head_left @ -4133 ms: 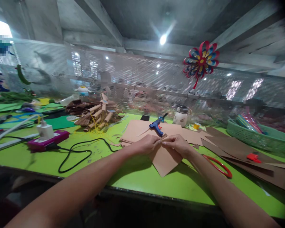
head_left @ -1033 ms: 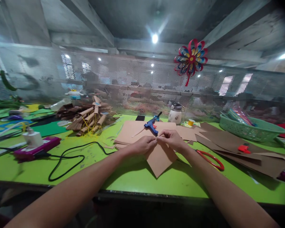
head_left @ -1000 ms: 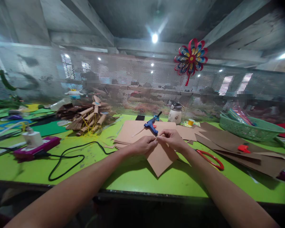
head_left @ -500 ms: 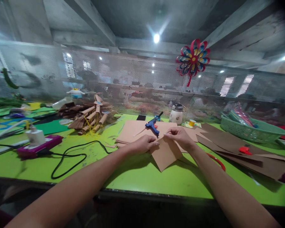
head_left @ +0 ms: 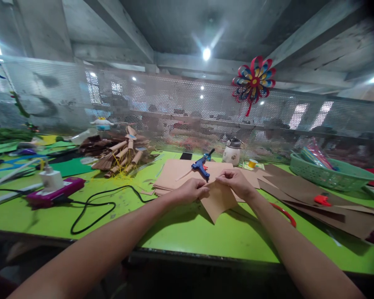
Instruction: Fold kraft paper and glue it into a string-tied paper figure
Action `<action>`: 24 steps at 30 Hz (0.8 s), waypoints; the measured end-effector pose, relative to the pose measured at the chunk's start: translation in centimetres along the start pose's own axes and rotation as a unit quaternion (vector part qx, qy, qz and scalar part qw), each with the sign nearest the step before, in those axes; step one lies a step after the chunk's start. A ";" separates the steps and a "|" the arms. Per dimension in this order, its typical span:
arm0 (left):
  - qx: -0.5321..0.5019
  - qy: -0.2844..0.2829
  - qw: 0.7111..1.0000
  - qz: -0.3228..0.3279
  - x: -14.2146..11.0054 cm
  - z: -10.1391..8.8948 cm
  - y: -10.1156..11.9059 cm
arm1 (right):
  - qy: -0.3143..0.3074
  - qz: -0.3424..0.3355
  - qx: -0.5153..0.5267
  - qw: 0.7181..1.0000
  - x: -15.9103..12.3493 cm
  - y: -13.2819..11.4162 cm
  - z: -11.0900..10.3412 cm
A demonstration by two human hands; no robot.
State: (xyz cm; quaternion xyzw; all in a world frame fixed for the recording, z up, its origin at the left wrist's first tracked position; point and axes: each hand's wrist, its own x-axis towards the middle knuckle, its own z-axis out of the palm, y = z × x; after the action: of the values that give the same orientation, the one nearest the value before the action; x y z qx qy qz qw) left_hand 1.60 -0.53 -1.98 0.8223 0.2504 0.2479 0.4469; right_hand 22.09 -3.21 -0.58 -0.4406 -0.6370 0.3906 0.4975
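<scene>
A tan sheet of kraft paper point(head_left: 218, 203) hangs between my two hands, one corner pointing down over the table. My left hand point(head_left: 193, 189) pinches its upper left edge between thumb and fingers. On the upper right edge, my right hand point(head_left: 233, 181) is closed in a pinch as well. Just behind the hands, a blue glue gun point(head_left: 200, 165) with a glue stick out of its back lies on a stack of tan paper point(head_left: 171, 176). The far edge of the held sheet is partly hidden by my fingers.
Brown sheets point(head_left: 302, 191) with an orange-red tool point(head_left: 322, 200) lie right, before a green basket point(head_left: 330, 170). A white jar point(head_left: 231, 153) stands behind. Left are a purple power strip point(head_left: 56, 193), black cable point(head_left: 93, 203) and rolled-paper bundles tied with yellow string point(head_left: 123, 155).
The held paper's lower corner has curled and shifted slightly right. Both hands keep their pinch in nearly the same place. The view has tilted a little.
</scene>
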 end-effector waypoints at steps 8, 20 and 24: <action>-0.055 -0.008 0.996 -0.074 0.3 -1.3 -0.5 | 0.045 -0.035 -0.023 0.998 0.5 0.5 -1.0; -0.119 0.009 0.991 -0.060 0.2 -1.2 0.1 | 0.046 -0.017 0.024 0.999 0.7 0.7 -1.4; -0.100 -0.016 0.994 -0.034 0.0 -1.6 0.1 | 0.057 -0.006 0.031 0.998 0.5 0.7 -1.0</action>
State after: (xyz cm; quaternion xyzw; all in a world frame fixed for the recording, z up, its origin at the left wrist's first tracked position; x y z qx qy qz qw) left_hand 0.60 0.42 -1.08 0.7682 0.2453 0.2435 0.5389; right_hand 23.10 -2.44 -0.88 -0.4424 -0.5982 0.3815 0.5486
